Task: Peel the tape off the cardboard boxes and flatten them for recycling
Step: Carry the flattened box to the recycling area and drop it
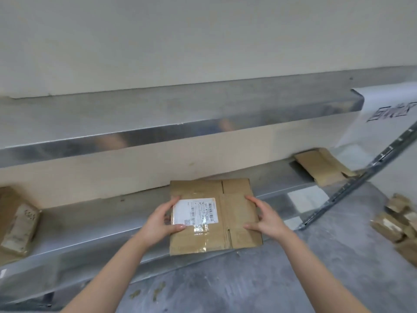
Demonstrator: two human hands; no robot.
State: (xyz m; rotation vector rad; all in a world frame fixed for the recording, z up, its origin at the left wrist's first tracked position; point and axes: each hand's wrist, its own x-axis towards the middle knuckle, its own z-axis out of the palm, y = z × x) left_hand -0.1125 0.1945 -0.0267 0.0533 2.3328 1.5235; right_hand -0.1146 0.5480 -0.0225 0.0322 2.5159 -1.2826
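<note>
The left edge of a flattened cardboard box (234,213) is gripped by the left hand (161,219), with the thumb laid on a white shipping label (194,211). The right edge is clasped by the right hand (262,216), its fingers and thumb spread over the top face. Clear tape (199,228) is seen below the label. The box is held flat over the near lip of a metal ledge (90,222). Another flattened carton (320,168) is seen far right, a taped box (18,224) at left, and cardboard scraps (401,222) on the floor (248,279) at right.
</note>
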